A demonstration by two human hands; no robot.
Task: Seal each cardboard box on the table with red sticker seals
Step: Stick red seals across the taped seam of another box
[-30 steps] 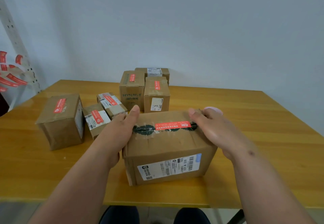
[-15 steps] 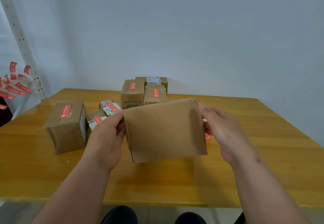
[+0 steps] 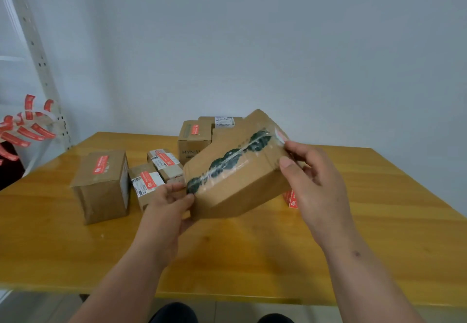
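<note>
Two bare hands held one cardboard box [image 3: 235, 171] tilted above the wooden table [image 3: 252, 252] in the head view. The left hand [image 3: 166, 205] gripped the box's lower near corner, thumb on the upper face and fingers curled beneath. The right hand [image 3: 313, 181] clasped the raised far end, thumb on the near edge and fingers wrapped behind. The face turned upward carried a strip of clear tape with dark green blotches [image 3: 230, 161] along its seam; no red seal showed on that face. A small red-and-white sticker [image 3: 280, 134] showed at the box's upper right corner, just above the right fingertips.

Behind the held box, on the table, stood five other boxes: a large box [image 3: 102, 186] at left with a red sticker seal [image 3: 100, 164] on top, two small labelled boxes [image 3: 156, 176] beside it with red seals, and two taller boxes [image 3: 194, 138] at the back. A red sticker strip [image 3: 290, 199] lay on the table, partly hidden by the right hand. Loose red seal strips [image 3: 22, 128] hung from a perforated metal upright [image 3: 32, 44] at far left.
</note>
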